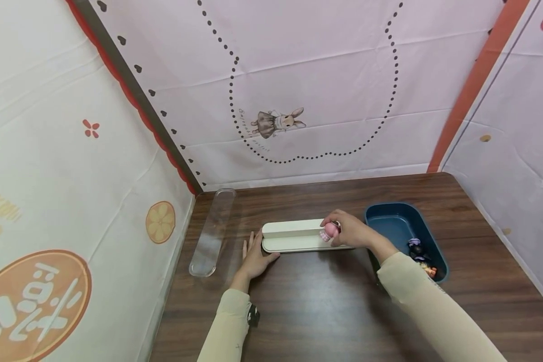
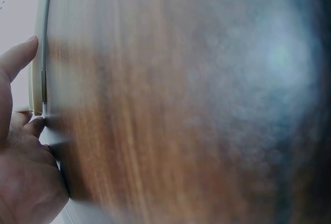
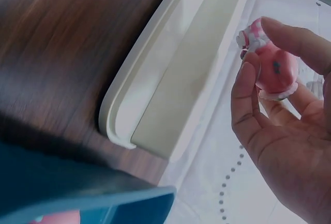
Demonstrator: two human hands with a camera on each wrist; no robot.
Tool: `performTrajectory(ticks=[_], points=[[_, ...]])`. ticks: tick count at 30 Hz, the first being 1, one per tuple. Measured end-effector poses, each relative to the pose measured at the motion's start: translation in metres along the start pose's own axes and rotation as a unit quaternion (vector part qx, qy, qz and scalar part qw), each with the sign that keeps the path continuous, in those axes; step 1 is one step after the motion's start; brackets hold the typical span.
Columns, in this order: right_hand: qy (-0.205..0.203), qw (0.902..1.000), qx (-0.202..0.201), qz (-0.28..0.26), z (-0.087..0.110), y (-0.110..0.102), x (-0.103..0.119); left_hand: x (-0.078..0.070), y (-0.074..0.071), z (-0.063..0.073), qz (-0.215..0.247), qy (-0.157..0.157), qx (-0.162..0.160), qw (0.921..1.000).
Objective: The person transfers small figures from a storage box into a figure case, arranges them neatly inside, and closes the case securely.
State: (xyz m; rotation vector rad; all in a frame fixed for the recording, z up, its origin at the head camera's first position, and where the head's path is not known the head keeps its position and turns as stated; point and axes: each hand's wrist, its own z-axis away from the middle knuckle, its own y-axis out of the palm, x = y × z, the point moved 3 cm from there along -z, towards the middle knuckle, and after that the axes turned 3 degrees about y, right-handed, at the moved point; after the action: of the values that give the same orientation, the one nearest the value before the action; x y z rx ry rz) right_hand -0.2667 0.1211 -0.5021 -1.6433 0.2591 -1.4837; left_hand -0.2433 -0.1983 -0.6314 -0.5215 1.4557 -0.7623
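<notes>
My right hand (image 1: 355, 231) pinches a small pink toy figurine (image 1: 330, 230) between thumb and fingers, over the right part of a long cream tray (image 1: 294, 244). In the right wrist view the figurine (image 3: 276, 71) shows a rounded pink body and a pale frilled edge. A ridge runs lengthwise inside the tray (image 3: 181, 74). My left hand (image 1: 254, 257) rests against the tray's left end, its thumb stretched along the front side and its fingers spread at the end. In the left wrist view only part of this hand (image 2: 31, 177) shows.
Right of the tray stands a dark blue bin (image 1: 391, 226) holding a purple-and-black figurine (image 1: 415, 249) and an orange one (image 1: 429, 270). A clear long plastic cover (image 1: 213, 234) lies at the left on the brown wooden table (image 1: 298, 306). Printed cloth walls (image 1: 344, 100) border the table.
</notes>
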Motion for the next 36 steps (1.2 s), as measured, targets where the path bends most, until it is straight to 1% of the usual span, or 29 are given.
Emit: performTrajectory(ticks=[6,10,14,18,22,25,31,36], points=[[-0.041,0.9989,0.008,0.020,-0.006,0.008,0.007,-0.003,-0.001,0.000,0.006,0.004,-0.004,1.0000],[-0.069,0.9973,0.017,0.019,-0.010,0.014,0.017,-0.003,-0.001,-0.001,0.006,-0.001,-0.001,1.0000],[-0.085,0.9962,0.016,0.013,-0.015,0.021,0.025,-0.001,0.000,-0.001,0.011,-0.002,0.002,0.9999],[-0.088,0.9961,0.011,-0.001,-0.021,0.029,0.029,-0.001,0.001,0.000,0.012,0.002,-0.001,0.9999],[-0.068,0.9974,0.018,-0.015,-0.025,0.037,0.033,-0.003,0.000,0.002,0.011,0.005,-0.006,0.9999],[-0.058,0.9981,0.017,-0.016,-0.027,0.043,0.034,-0.004,0.000,0.003,0.012,0.008,-0.008,0.9999],[-0.060,0.9981,0.009,-0.015,-0.033,0.054,0.038,-0.005,-0.001,0.002,0.005,0.006,-0.007,1.0000],[-0.064,0.9979,0.009,-0.007,-0.036,0.062,0.044,-0.005,-0.002,0.002,0.013,0.003,-0.007,0.9999]])
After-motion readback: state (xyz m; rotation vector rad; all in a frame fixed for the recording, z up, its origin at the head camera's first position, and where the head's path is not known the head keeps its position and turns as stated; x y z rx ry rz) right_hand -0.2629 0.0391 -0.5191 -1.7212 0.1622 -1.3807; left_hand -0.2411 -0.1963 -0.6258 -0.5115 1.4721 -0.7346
